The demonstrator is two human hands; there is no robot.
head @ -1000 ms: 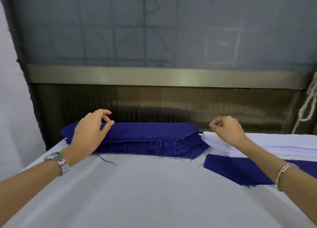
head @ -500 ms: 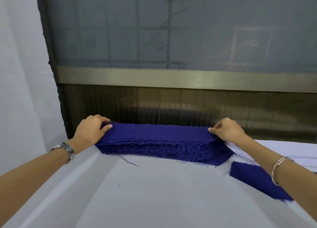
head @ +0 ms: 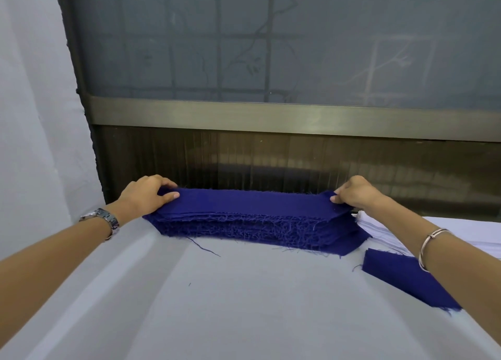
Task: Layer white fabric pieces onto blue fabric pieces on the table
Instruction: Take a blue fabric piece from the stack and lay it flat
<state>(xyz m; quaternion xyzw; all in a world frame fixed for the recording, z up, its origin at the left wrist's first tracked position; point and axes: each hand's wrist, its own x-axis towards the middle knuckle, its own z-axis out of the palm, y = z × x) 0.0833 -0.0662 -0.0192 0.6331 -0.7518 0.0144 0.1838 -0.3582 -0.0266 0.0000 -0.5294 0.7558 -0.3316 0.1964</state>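
Our left hand (head: 143, 197) pinches the left end of the top blue piece (head: 252, 202) between thumb and curled fingers, and our right hand (head: 357, 194) pinches its right end. It lies on the blue stack (head: 257, 227) at the table's (head: 244, 305) far edge. A single blue piece (head: 401, 278) lies just right of the stack, with the white fabric pile (head: 466, 231) behind it. The pale tabletop runs broad toward us, with a wall (head: 32, 115) to the left and a frosted window (head: 271, 48) beyond.

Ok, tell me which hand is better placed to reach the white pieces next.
Right. The right hand grips the blue stack at the end beside the white pile; the left hand grips the far end.
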